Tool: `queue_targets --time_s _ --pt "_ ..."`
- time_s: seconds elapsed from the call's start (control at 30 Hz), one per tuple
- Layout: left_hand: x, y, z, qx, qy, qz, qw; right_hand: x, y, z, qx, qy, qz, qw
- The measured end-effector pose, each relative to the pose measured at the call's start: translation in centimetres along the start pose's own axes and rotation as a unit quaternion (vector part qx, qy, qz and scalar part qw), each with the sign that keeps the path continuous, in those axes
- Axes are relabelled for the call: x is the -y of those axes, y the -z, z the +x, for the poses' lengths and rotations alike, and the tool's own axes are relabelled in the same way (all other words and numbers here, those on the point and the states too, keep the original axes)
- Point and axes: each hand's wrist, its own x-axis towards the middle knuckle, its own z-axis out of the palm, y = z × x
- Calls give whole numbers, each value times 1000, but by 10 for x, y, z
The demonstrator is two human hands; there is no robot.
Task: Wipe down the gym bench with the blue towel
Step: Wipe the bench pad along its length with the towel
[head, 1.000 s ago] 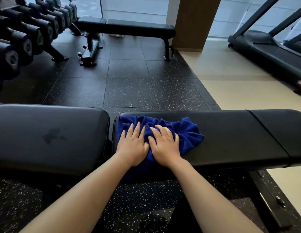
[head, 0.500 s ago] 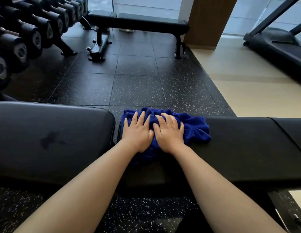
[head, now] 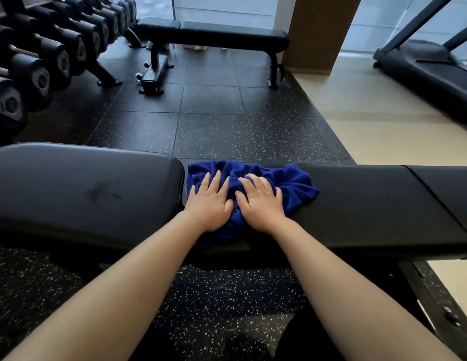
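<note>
The left hand and the right hand cover the middle of the blue towel. The gym bench runs out past both side edges. The right edge cuts the treadmill. The marks on the dumbbells are too small to read.

We see a black padded vinyl gym bench lying flat, left to right across the view, in two pads: a wider left pad with a dark smudge, and a longer, narrower right pad with a cross seam near its right end. The deep-blue terry towel sits crumpled on the right pad's left end, just beside the gap between pads. It covers the pad from far edge to near edge, and we see its near part droop over the front.
</note>
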Motion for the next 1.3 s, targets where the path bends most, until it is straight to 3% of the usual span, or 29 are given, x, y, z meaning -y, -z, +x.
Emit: queue_targets --time_s 0.27,0.5,0.9,1.1,1.3 --pt "-1 -11 -61 8 -24 3 1000 8 -13 -65 -24 29 -10 999" --pt "-7 -9 -50 3 -22 4 1000 5 -14 -53 -34 26 8 999" --pt "-10 -2 -9 -12 27 14 999 -1 2 -4 34 5 22 999" --pt "-14 -6 -35 -46 13 33 998 -6 4 -27 17 34 2 999" --pt "-15 -5 -43 14 -5 29 999 -12 21 -42 66 51 71 994"
